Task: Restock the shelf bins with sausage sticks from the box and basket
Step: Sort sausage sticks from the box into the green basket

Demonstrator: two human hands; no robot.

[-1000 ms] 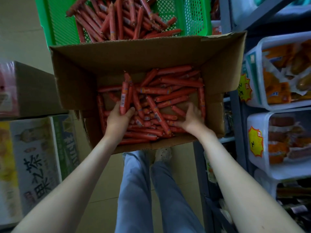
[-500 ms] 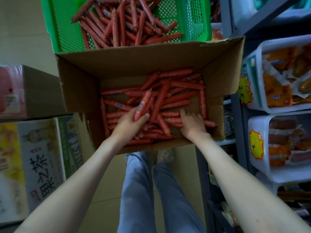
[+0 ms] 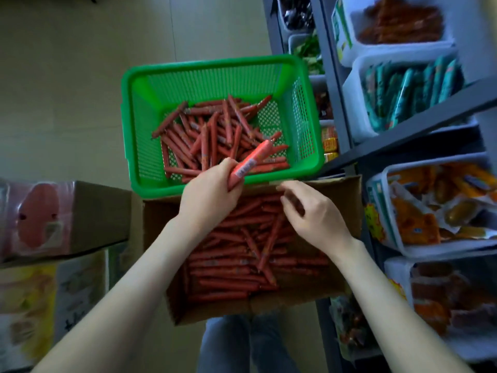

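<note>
A cardboard box (image 3: 347,289) below me holds a layer of red sausage sticks (image 3: 234,254). Beyond it stands a green plastic basket (image 3: 139,125) with a loose pile of the same sticks (image 3: 212,133). My left hand (image 3: 209,195) grips one sausage stick (image 3: 251,162) with a white label, raised over the basket's near rim and pointing up and to the right. Just right of it, my right hand (image 3: 314,214) hovers over the box's far edge with fingers loosely curled and nothing in it.
A grey metal shelf rack (image 3: 403,130) on the right carries white bins: reddish snacks (image 3: 398,20), teal packets (image 3: 403,92), orange packets (image 3: 443,205), and sausage-like packs (image 3: 443,300). Cartons (image 3: 64,216) stack on the left. My legs (image 3: 247,345) stand under the box.
Both hands rose out of the box toward its far edge. My left hand lifted one stick over the basket's rim; my right came up with nothing in it. The view tilted upward, showing more shelf.
</note>
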